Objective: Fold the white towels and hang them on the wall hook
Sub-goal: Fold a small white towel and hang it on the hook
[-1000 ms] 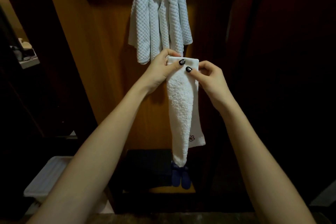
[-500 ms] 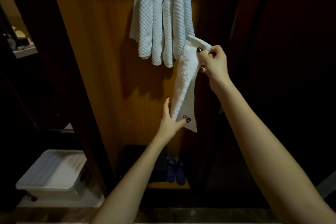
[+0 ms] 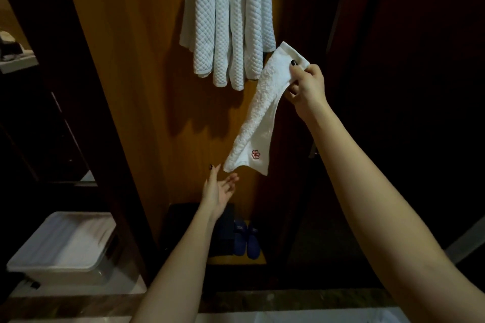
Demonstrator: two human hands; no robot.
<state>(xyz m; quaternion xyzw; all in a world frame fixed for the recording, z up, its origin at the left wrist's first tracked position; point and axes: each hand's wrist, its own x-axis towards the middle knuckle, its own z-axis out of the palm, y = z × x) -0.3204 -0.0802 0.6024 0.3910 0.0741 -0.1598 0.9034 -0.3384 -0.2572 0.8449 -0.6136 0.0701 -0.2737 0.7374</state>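
A small white towel (image 3: 258,120) folded into a narrow strip, with a red flower mark near its lower end, hangs slanting down to the left. My right hand (image 3: 305,86) pinches its top corner. Just below the towel's lower end, my left hand (image 3: 219,189) is open, palm up with fingers spread, and holds nothing. A quilted white towel (image 3: 228,18) hangs in folds on the wooden wall panel (image 3: 141,86) above; the hook is out of view.
A white plastic bin (image 3: 61,246) stands at the lower left. A pair of blue slippers (image 3: 246,240) lies on the floor under the towels, beside a dark box (image 3: 225,231). Dark wooden panels flank the wall on both sides.
My left hand has let go of the towel's lower end and dropped below it. My right hand still holds the top corner, and the lower end has swung out to the left.
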